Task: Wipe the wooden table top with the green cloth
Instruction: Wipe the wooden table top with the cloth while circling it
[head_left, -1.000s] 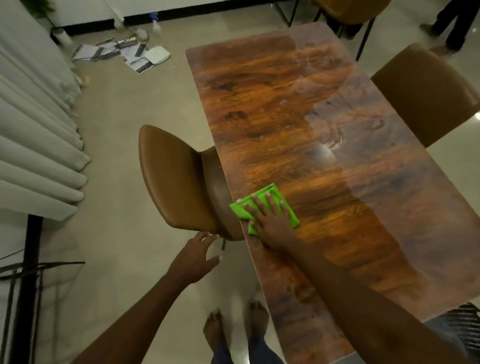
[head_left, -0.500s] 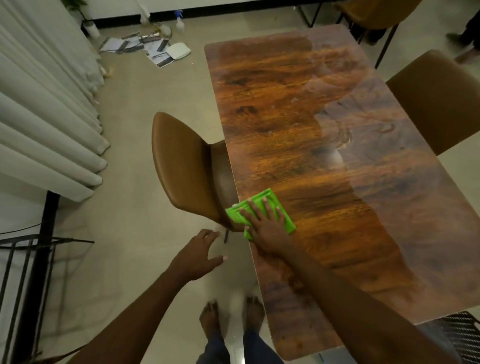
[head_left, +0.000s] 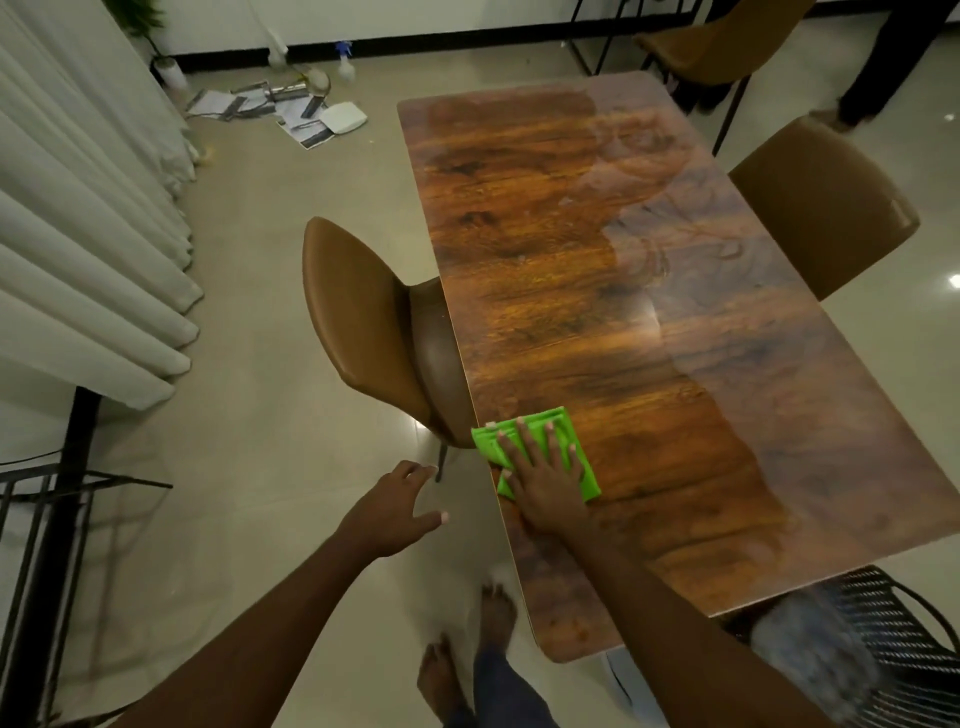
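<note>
A folded green cloth lies flat on the glossy wooden table top, right at its left edge near me. My right hand presses on the cloth with straight, spread fingers, covering most of it. My left hand hovers in the air left of the table, over the floor, fingers loosely spread and holding nothing.
A brown chair is tucked against the table's left edge just beyond the cloth. More brown chairs stand on the right and at the far end. A black mesh chair sits near right. Papers and bottles litter the far floor; curtains hang left.
My right hand and the cloth have stayed at the table's left edge, shifting only slightly toward me. My left hand hovers much as before. The view has moved a little.
</note>
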